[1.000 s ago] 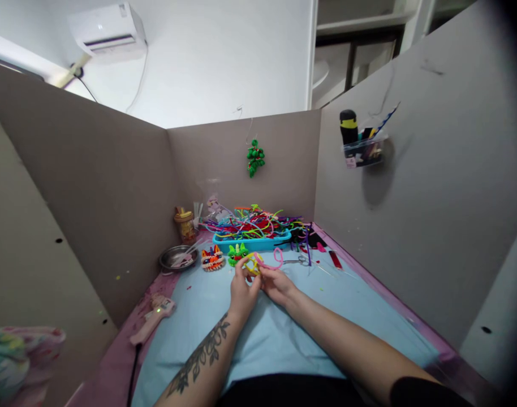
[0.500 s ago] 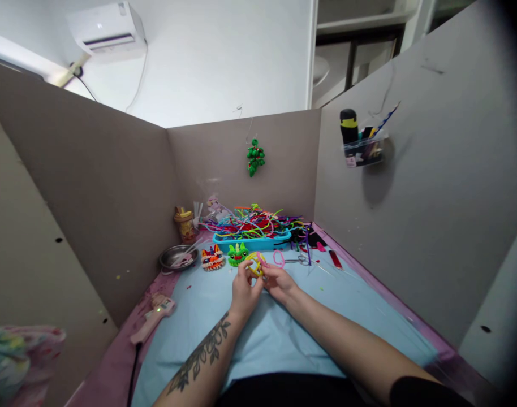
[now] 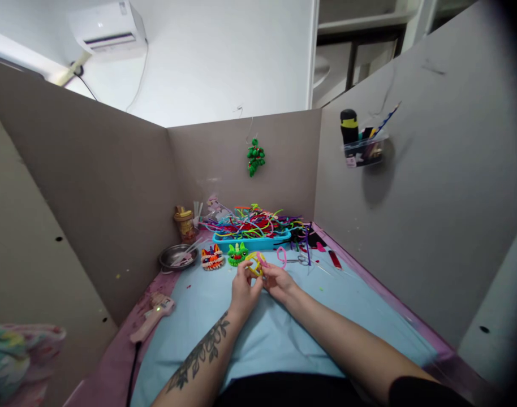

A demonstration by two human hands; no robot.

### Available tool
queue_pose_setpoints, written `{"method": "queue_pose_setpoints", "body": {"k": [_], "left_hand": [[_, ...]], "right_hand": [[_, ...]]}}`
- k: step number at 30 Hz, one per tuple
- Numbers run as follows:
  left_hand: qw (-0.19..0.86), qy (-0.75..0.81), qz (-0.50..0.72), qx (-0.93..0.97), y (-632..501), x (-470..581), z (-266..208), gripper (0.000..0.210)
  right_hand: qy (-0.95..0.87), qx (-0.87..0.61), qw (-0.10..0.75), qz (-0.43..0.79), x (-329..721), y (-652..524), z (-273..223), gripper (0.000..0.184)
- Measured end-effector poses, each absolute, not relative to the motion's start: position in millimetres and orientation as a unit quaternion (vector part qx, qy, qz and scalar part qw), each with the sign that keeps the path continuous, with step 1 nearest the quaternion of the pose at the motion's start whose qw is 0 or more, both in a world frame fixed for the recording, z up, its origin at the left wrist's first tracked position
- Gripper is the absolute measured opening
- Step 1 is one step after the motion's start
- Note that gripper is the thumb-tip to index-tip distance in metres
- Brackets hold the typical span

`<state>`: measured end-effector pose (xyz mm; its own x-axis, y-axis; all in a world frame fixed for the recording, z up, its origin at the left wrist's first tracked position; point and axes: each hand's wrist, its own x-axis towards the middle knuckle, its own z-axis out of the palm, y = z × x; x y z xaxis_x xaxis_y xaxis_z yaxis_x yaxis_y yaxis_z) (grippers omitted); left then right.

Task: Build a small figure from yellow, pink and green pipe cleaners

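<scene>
Left hand [image 3: 244,286] grips yellow frame [image 3: 255,264]; right hand [image 3: 279,284] pinches pink stem [image 3: 261,259] alongside; apparently unfinished. 2 heads [image 3: 212,258] [image 3: 237,255] seem done.

Pairs a yellow, rounded fuzzy-wire frame [image 3: 257,264] with a pink, looped fuzzy-wire strand [image 3: 260,259]; shows a dark, leaf-patterned forearm tattoo [image 3: 202,350] and a plain light-blue, creased table cover [image 3: 271,345].
</scene>
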<state>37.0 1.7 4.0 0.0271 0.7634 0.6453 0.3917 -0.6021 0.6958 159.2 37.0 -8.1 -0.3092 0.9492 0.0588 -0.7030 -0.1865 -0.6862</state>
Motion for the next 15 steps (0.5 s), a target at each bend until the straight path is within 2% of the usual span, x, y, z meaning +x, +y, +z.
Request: {"method": "queue_pose_setpoints", "body": {"k": [8,15], "left_hand": [[0.186,0.419,0.602,0.654,6.0,32.2,2.9,0.038],[0.183,0.412,0.582,0.677,3.3,33.5,3.7,0.036]], "right_hand": [[-0.33,-0.232,0.553,0.729,154.2,30.2,-1.8,0.024],[-0.316,-0.22,0.58,0.718,154.2,29.9,-1.3,0.022]]}}
